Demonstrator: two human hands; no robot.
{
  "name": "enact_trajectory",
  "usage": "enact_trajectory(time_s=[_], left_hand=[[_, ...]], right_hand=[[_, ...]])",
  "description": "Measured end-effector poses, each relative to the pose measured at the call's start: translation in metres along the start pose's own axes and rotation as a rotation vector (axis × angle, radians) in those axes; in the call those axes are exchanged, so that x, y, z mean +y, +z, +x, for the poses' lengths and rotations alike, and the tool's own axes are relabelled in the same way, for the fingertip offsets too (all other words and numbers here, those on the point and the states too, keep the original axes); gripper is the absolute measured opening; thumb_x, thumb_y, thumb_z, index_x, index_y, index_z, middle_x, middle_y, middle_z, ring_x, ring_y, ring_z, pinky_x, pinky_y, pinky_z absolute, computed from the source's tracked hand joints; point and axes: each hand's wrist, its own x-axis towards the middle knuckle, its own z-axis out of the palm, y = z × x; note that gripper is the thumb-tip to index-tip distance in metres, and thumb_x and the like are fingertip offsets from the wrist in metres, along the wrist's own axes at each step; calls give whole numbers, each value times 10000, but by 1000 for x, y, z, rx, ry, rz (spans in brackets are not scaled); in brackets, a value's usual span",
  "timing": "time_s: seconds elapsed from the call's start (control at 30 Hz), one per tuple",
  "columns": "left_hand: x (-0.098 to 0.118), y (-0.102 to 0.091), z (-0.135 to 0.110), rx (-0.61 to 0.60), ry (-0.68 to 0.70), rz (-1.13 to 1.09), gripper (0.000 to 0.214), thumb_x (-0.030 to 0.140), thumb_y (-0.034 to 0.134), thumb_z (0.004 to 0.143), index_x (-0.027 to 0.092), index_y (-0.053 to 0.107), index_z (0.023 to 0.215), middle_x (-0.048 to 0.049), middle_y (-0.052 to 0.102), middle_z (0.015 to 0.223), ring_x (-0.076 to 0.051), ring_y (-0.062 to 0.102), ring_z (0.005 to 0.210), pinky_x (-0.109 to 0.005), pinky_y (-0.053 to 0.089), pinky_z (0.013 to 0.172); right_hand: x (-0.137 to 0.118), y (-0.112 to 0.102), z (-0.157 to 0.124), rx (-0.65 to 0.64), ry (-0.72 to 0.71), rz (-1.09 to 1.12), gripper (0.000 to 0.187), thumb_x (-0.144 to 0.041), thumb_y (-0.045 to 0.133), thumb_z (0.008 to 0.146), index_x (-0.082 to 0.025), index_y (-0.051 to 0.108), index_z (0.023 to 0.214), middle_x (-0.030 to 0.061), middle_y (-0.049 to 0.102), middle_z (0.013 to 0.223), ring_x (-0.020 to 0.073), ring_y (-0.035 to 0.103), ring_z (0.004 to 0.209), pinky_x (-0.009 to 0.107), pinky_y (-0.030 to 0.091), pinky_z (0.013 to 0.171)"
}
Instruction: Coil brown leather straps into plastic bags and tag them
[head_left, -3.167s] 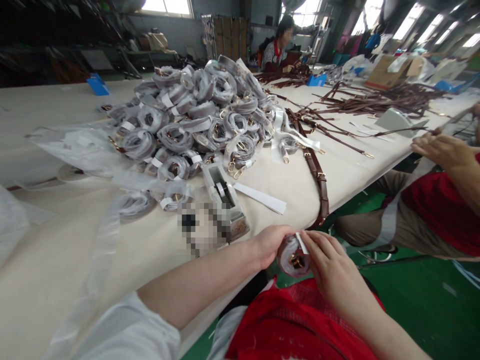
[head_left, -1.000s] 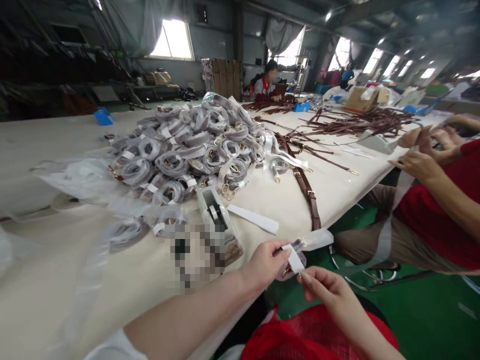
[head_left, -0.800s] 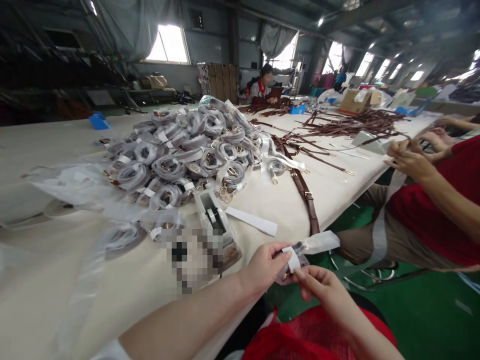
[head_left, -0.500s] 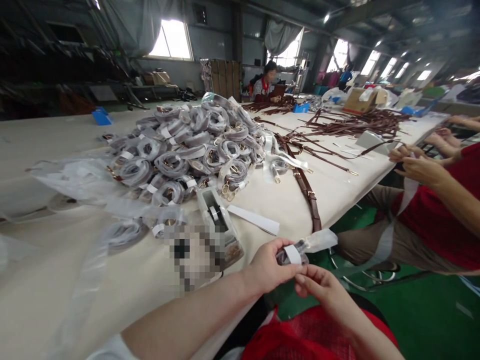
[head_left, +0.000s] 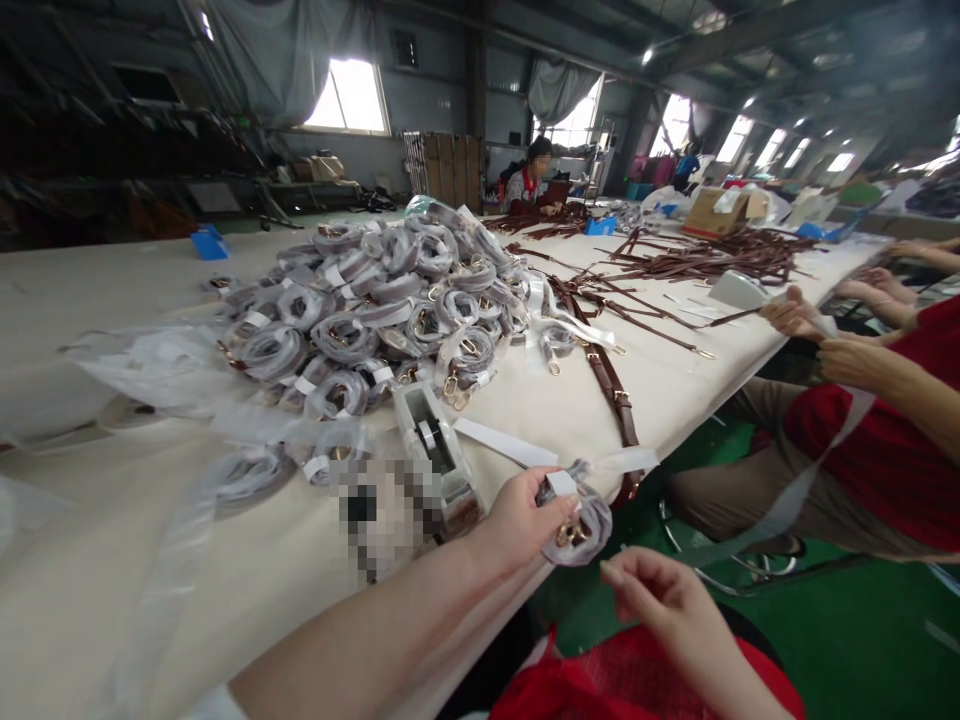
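My left hand (head_left: 525,515) grips a coiled strap (head_left: 589,535) in a clear plastic sleeve, near the front edge of the table. A white paper band (head_left: 561,484) wraps one side of the coil, and gold-coloured clasps show in its middle. A loose plastic end sticks out to the right. Just below and right of the coil, apart from it, is my right hand (head_left: 660,600). Its fingers are curled in, thumb against forefinger, and nothing shows between them. A tape dispenser (head_left: 439,450) stands left of my left hand, beside a white paper strip (head_left: 504,441).
A big heap of wrapped coiled straps (head_left: 405,290) covers the middle of the table (head_left: 90,290). Brown leather straps (head_left: 611,385) lie right of it, some over the edge. A co-worker in red (head_left: 847,450) sits at my right. Another person (head_left: 529,180) sits across the table.
My right hand has come off the coil and moved down and right. The coil in my left hand has turned, so its round face and clasps now show.
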Motion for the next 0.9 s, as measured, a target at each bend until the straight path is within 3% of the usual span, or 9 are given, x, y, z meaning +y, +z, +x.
enact_trajectory(time_s=[0.07, 0.1, 0.13, 0.23, 0.27, 0.33, 0.57, 0.73, 0.9], left_hand=[[3, 1, -2, -39, -33, -73, 413, 326, 722, 720, 90, 635, 1048, -62, 673, 881, -158, 600, 786, -266, 472, 748], [5, 2, -4, -76, -57, -108, 413, 334, 734, 710, 86, 641, 1027, -56, 666, 855, -144, 588, 755, -253, 468, 722], [5, 4, -6, -121, -83, -141, 416, 348, 742, 703, 83, 646, 1009, -47, 654, 823, -127, 571, 715, -238, 461, 688], [5, 9, -13, -240, -151, -199, 455, 405, 745, 703, 84, 645, 1010, -18, 608, 737, -85, 506, 600, -205, 429, 582], [4, 10, -14, -264, -160, -196, 470, 422, 735, 714, 88, 639, 1030, -12, 597, 730, -82, 495, 582, -205, 428, 565], [3, 8, -12, -298, -137, -146, 480, 431, 695, 750, 101, 618, 1090, -16, 598, 759, -98, 516, 590, -225, 454, 567], [17, -12, -1, -354, 327, 665, 284, 288, 567, 849, 148, 662, 1077, -62, 679, 946, -173, 602, 818, -261, 456, 755], [18, -13, -1, -365, 358, 877, 276, 277, 592, 835, 174, 635, 1087, -57, 688, 958, -186, 628, 836, -249, 459, 732], [5, -8, -8, -145, 380, 1054, 207, 206, 579, 815, 185, 598, 1020, -56, 679, 951, -231, 652, 890, -308, 497, 774]], right_hand=[[-5, -8, 5, 272, -181, -141, 329, -514, 734, 770, -194, 683, 828, 56, 705, 791, 224, 641, 776, 323, 503, 735], [-9, -10, 7, 324, -233, -154, 332, -498, 744, 766, -203, 689, 908, 78, 724, 922, 254, 651, 900, 353, 506, 833], [-12, -11, 10, 294, -249, -121, 367, -495, 746, 765, -210, 687, 989, 96, 724, 1033, 274, 649, 987, 382, 500, 903], [-21, -5, 14, -14, -160, 104, 438, -535, 685, 817, -220, 676, 1121, 112, 724, 1124, 283, 681, 1002, 419, 529, 920], [-22, -3, 13, -66, -135, 156, 456, -549, 663, 833, -220, 670, 1150, 112, 733, 1110, 281, 693, 980, 416, 545, 899], [-22, 1, 12, -50, -134, 161, 497, -557, 641, 850, -217, 648, 1212, 113, 739, 1112, 283, 694, 995, 402, 556, 888], [-17, -1, 6, 106, -247, -219, 453, -491, 548, 916, -166, 652, 1214, 134, 712, 1189, 301, 651, 1103, 413, 504, 983], [-15, 2, 4, 110, -356, -451, 348, -416, 474, 960, -188, 654, 1152, 135, 714, 1166, 282, 666, 1078, 370, 545, 908], [-9, 10, 1, 161, -544, -705, 277, -348, 441, 981, -212, 602, 1161, 124, 727, 1050, 283, 696, 963, 412, 581, 805]])
